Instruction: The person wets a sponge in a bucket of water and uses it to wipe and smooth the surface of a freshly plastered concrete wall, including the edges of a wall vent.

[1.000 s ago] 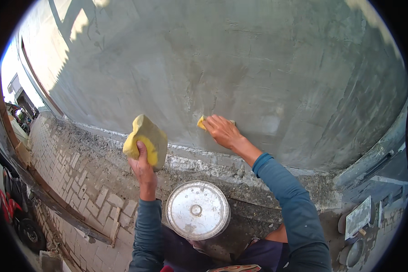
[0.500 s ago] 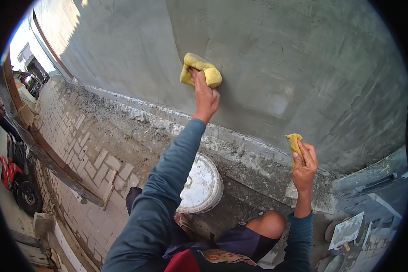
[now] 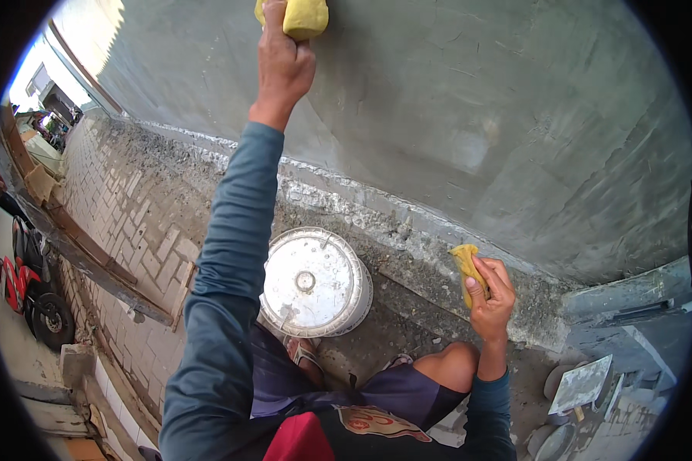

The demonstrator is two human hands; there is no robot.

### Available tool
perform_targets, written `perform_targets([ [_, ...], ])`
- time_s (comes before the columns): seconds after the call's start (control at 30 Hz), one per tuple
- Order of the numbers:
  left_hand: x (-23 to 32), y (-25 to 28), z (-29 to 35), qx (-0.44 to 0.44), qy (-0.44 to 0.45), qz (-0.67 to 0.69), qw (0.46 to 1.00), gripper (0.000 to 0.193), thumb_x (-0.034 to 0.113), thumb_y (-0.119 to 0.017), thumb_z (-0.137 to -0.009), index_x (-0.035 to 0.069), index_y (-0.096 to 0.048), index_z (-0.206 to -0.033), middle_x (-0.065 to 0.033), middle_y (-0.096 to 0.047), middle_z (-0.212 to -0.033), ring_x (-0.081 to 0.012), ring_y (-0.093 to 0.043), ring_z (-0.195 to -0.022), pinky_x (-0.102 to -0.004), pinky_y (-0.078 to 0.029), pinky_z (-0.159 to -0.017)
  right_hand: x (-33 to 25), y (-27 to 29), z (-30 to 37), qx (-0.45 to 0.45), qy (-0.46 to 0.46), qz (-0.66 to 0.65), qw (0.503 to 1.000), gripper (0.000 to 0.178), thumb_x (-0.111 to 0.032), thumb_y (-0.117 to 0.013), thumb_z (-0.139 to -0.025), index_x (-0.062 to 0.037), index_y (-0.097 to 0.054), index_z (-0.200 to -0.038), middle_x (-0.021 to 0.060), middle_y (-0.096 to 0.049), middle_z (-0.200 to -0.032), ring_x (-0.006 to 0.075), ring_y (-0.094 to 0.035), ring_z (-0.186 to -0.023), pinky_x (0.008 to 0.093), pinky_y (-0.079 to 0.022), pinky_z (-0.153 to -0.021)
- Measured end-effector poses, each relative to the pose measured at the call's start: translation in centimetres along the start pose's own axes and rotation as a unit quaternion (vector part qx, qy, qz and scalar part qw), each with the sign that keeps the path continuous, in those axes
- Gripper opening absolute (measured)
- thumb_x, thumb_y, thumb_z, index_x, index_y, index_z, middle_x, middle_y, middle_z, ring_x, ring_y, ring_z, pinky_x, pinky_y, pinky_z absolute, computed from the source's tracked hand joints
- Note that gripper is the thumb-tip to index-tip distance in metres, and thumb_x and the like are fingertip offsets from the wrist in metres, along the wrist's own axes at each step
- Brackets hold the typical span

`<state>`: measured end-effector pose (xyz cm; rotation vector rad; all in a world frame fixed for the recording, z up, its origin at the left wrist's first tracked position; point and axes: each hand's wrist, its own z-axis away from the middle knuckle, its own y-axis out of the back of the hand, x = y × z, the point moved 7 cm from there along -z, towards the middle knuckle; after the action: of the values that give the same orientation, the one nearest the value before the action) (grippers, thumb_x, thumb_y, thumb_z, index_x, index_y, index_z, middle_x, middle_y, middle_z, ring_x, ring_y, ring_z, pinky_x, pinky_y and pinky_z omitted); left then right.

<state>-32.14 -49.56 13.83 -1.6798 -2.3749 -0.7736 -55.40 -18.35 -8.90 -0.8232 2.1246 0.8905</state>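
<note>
Larger yellow sponge [image 3: 307, 18] cut off by the top edge, left fingers [image 3: 274, 17] mostly hidden, perhaps behind it

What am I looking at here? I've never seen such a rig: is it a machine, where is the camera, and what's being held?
There is no machine: these are a person's bare hands, in blue-grey sleeves. The camera sits on the person's head and looks down; its wide fisheye lens bends straight edges and leaves the dark rim.

The left hand grips a thick yellow foam sponge, apparently against the grey plastered wall. The picture's top edge cuts the sponge off. The right hand pinches a small, thin yellow piece, perhaps sponge or cloth, in front of the body.

On the ground by the feet stands a round white lidded bucket. At lower right is a flat, pale grey rectangular board.
</note>
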Motion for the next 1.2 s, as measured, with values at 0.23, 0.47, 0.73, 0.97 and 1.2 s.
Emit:
perform_targets([
  [0.23, -7.2, -10.5, 16.4, 0.174, 0.245, 0.027, 0.953, 0.043, -0.012, -0.047, -0.073, -0.002, -0.035, -0.113, -0.0367, -0.049, -0.113, -0.0575, -0.045, -0.11, -0.0574, -0.034, -0.095, 1.9, -1.8, 0.8, -0.057, -0.043, -0.006, 0.997, 0.028, -0.002, -0.069, -0.087, 0.0031, -0.069, -0.115, 0.013, -0.065, -0.1, 0.0221, -0.064, -0.092, 0.0301, -0.05, -0.081],
  [0.47, -7.9, -14.0, 31.4, 0.211, 0.481, 0.23, 0.82, 0.051, 0.0, -0.049, -0.088, 0.001, -0.04, -0.138, -0.0186, -0.056, -0.13, -0.0331, -0.057, -0.119, -0.0406, -0.043, -0.101, 3.1, -0.3, 2.3, -0.054, -0.103, 0.012, 0.993, 0.027, -0.001, -0.069, -0.087, 0.0032, -0.069, -0.114, 0.0121, -0.065, -0.1, 0.0213, -0.064, -0.091, 0.0296, -0.05, -0.081],
  [0.73, -20.2, -10.2, 29.8, 0.235, 0.499, 0.142, 0.822, 0.051, -0.006, -0.046, -0.077, -0.004, -0.05, -0.128, -0.0196, -0.062, -0.117, -0.0327, -0.061, -0.111, -0.0394, -0.046, -0.096, 2.1, -2.4, 2.3, -0.118, -0.072, 0.022, 0.99, 0.027, -0.001, -0.069, -0.086, 0.0026, -0.069, -0.114, 0.0124, -0.065, -0.099, 0.0225, -0.064, -0.089, 0.0303, -0.05, -0.081],
  [0.97, 1.1, -20.5, 33.4, -0.015, 0.447, 0.253, 0.858, 0.052, -0.01, -0.046, -0.077, -0.005, -0.055, -0.128, -0.0202, -0.068, -0.112, -0.0337, -0.065, -0.109, -0.0383, -0.046, -0.097, 3.8, -3.8, 1.8, -0.14, -0.093, 0.011, 0.986, 0.028, -0.002, -0.07, -0.085, 0.0023, -0.069, -0.114, 0.0141, -0.066, -0.099, 0.0246, -0.065, -0.089, 0.0316, -0.051, -0.081],
  [1.2, -14.6, -3.8, 27.6, 0.283, 0.428, 0.03, 0.858, 0.047, -0.008, -0.041, -0.077, -0.002, -0.06, -0.12, -0.0129, -0.067, -0.107, -0.0263, -0.068, -0.099, -0.036, -0.053, -0.088, 4.8, -2.6, 2.7, -0.148, -0.118, 0.032, 0.981, 0.028, -0.001, -0.07, -0.085, 0.0029, -0.069, -0.113, 0.0139, -0.066, -0.099, 0.0248, -0.065, -0.089, 0.0312, -0.051, -0.081],
])
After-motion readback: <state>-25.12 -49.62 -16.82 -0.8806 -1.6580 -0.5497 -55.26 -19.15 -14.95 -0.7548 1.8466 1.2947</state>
